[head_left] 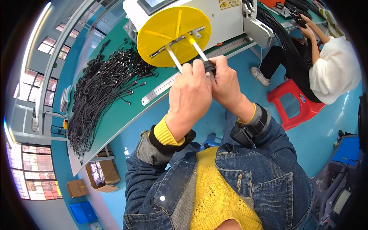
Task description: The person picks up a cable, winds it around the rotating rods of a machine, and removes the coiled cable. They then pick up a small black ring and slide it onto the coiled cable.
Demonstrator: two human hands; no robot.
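A small coil of black cable sits at the outer end of one of the two metal rods that stick out from a round yellow disc. My right hand is closed around the coil from the right, fingers bent over it. Pressed close beside it, my left hand is closed too, its knuckles at the end of the other rod and its thumb side against the coil. Most of what lies inside my left fingers is hidden by the back of the hand. The disc is mounted on a white machine.
A large heap of black cables covers the left of the green table. A steel ruler lies along the front edge. Right, a seated co-worker on a red stool handles black cables. Cardboard boxes stand below left.
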